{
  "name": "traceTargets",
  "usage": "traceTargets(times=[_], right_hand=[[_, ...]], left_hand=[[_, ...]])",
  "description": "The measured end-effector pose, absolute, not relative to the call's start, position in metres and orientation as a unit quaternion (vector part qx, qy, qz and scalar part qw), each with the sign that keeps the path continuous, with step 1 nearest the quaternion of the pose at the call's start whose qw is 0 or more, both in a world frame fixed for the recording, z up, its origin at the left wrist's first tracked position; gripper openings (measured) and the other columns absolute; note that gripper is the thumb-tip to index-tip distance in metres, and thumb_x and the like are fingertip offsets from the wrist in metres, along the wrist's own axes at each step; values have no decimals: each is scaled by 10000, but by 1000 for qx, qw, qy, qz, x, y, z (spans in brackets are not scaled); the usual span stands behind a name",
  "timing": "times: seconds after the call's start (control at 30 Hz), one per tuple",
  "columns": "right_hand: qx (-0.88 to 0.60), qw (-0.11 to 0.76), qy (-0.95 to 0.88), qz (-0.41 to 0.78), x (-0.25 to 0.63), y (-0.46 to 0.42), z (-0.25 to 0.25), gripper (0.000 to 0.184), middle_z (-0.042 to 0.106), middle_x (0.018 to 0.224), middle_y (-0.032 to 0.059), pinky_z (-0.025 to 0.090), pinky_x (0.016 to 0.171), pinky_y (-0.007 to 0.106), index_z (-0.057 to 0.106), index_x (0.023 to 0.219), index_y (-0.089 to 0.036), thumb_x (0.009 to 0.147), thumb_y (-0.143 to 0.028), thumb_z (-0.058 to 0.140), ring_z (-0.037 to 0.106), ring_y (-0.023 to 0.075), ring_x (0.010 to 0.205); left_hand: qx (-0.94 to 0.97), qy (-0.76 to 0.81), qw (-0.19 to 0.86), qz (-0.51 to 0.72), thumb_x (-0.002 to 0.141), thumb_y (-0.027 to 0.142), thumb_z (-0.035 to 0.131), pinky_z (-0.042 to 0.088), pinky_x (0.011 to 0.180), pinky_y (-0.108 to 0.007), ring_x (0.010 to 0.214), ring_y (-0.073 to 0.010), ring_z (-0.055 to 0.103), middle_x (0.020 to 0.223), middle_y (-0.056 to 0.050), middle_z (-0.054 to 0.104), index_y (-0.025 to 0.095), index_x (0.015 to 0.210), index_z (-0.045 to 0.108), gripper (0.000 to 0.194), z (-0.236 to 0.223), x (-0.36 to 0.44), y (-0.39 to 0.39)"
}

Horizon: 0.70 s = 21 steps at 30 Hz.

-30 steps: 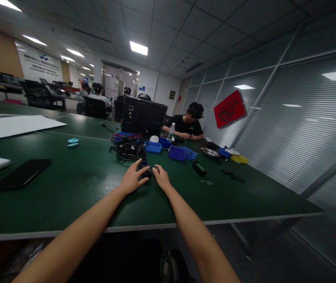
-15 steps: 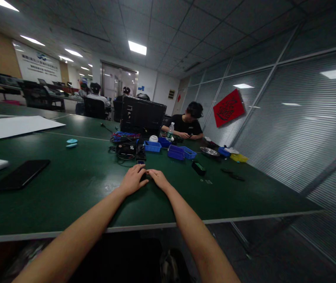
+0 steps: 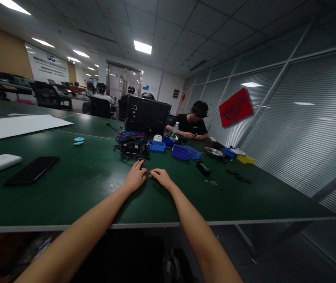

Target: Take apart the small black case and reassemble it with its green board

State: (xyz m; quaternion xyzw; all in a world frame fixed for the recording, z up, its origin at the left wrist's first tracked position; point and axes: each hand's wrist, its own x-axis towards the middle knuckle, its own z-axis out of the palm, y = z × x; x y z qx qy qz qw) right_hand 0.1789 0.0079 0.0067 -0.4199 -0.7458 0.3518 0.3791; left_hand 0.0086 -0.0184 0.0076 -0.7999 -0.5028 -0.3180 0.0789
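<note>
On the green table in front of me, my left hand rests with its fingers over a small dark device that has a pale, screen-like face; the hand covers much of it. Just to the right, my right hand hovers low over the tabletop, thumb and fingertips pinched together. Whatever is in that pinch is too small to make out. Right behind the device are a black power unit with coiled cables and a light-blue tray.
Behind stand a black monitor, a white ball, a bottle and blue bins. A black-and-green block and pliers-like dark tools lie right; a black tablet lies left. A person sits across.
My right hand has drawn slightly away from my left, opening a gap between them. More of the small device shows under my left fingers. The whole view has shifted a little.
</note>
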Motion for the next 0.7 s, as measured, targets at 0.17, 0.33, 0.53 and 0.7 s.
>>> traceTargets(times=[0.17,0.33,0.53,0.7], right_hand=[[-442,402,-715,362,188,17,3,224,656,698,33,416,549,219,651,816,-138,731,-308,534,518,102,557],[-482,459,-635,393,214,30,-4,230,648,702,52,332,401,182,629,791,-130,701,-323,540,474,84,501],[-485,531,-567,401,233,39,-7,246,636,672,50,316,378,184,613,777,-123,668,-334,553,436,66,446],[-487,526,-570,401,232,39,-7,218,632,667,51,305,372,182,612,753,-122,664,-312,554,427,63,437]], left_hand=[[-786,-531,77,-306,787,224,422,370,952,-381,1207,-238,340,1236,-95,466,184,881,606,211,9,4,-17],[-768,-566,61,-294,770,109,376,376,939,-359,1216,-206,343,1301,-80,409,206,1065,543,354,12,-12,-19],[-702,-644,106,-285,651,80,494,341,973,-378,1279,-273,245,1421,-76,210,236,1205,464,576,19,-73,-21],[-615,-728,120,-277,692,168,513,312,987,-415,1265,-317,257,1404,-137,201,183,1244,416,561,29,-147,-25]])
